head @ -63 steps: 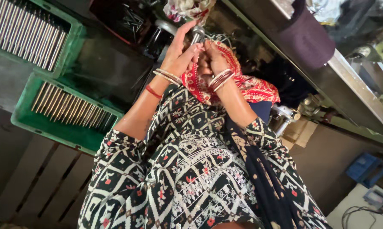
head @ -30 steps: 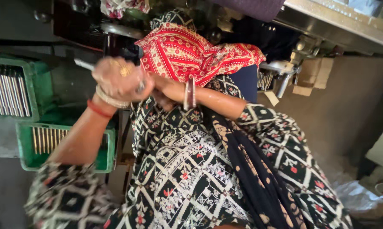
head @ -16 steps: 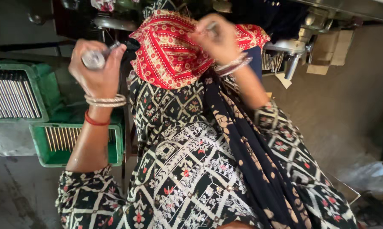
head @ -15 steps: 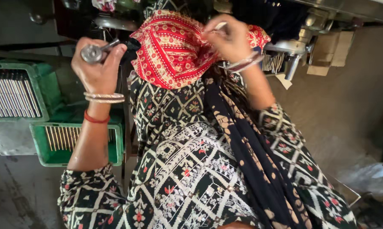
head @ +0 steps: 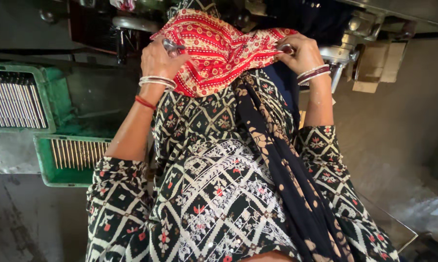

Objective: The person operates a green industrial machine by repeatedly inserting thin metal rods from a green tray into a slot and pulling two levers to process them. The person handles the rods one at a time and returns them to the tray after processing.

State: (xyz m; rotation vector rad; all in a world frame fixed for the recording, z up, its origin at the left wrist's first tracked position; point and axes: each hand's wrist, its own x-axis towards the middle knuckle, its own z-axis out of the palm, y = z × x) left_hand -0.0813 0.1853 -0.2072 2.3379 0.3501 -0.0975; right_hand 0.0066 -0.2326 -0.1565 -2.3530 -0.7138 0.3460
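Both my hands grip a red patterned cloth, stretched across my lap.

The cloth [head: 219,48] is red with cream and dark bands of small motifs, bunched and creased, its lower edge draped over my black-and-cream dress [head: 214,194]. My left hand [head: 158,60], at 10 o'clock of it, is closed on its edge with a small metal piece [head: 172,46] between the fingers. My right hand [head: 301,53], at 2 o'clock, pinches the far corner. Green crates [head: 46,82] of metal rods sit at 9 o'clock.
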